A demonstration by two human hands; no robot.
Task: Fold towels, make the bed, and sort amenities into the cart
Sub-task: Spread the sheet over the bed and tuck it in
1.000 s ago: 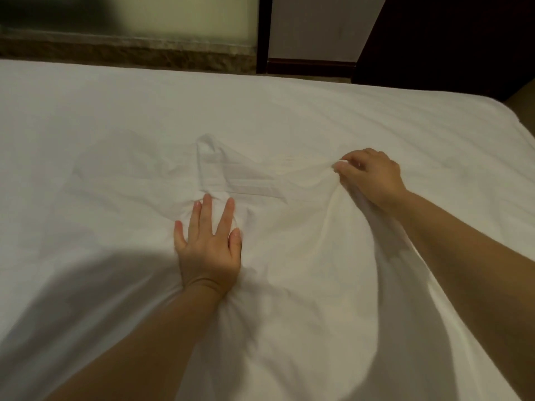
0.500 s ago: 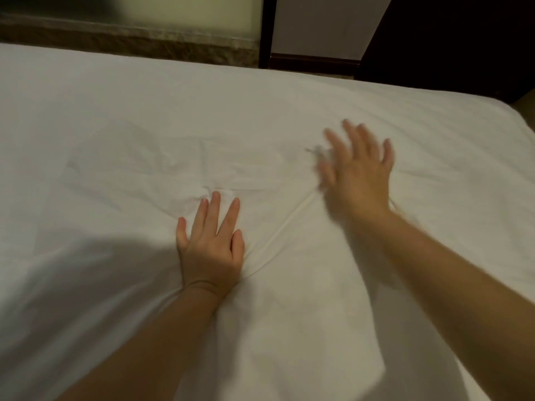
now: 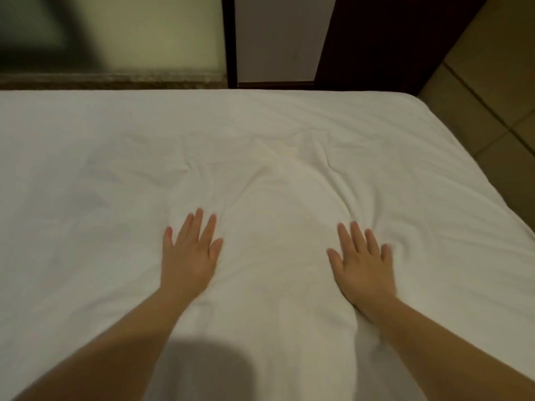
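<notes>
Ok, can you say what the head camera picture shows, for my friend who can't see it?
Two bare hands, the left hand and the right hand, press flat with fingers straight on a wrinkled white fabric bed sheet. Creases bunch between and beyond them; a tan tiled floor shows past the bed's right corner.

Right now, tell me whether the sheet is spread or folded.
Spread but wrinkled: the sheet lies open, creased beyond the left hand and right hand.
</notes>
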